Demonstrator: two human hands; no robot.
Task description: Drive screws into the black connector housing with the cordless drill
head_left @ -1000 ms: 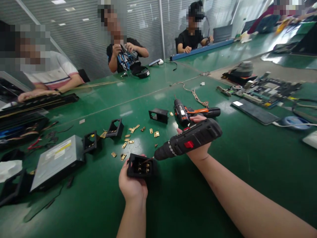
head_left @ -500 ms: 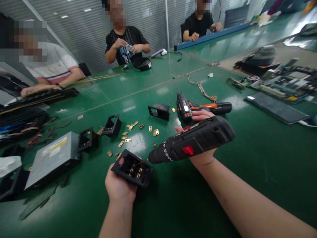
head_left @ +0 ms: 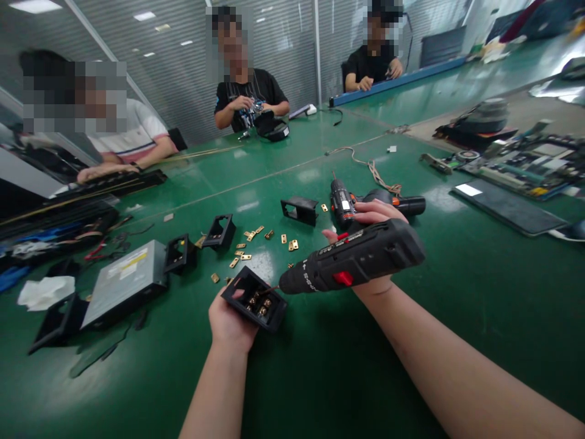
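My left hand [head_left: 231, 323] grips a small black plastic housing [head_left: 255, 299] with brass contacts inside, held just above the green table [head_left: 320, 366]. My right hand [head_left: 372, 244] is wrapped round a black cordless screwdriver [head_left: 356, 257] with a red switch. Its bit points left into the housing's open side and touches the brass parts. Several loose brass pieces [head_left: 256, 247] lie scattered on the table just beyond the housing.
A second black and orange driver [head_left: 365, 203] lies behind my right hand. Three more black housings [head_left: 299, 210] [head_left: 220, 231] [head_left: 180, 253] and a grey disc drive [head_left: 125, 283] sit to the left. Circuit boards [head_left: 516, 158] lie far right. Three people sit across the table.
The camera view rose and shifted slightly. My left hand tilted the housing and moved it a little; the screwdriver bit stays in it.
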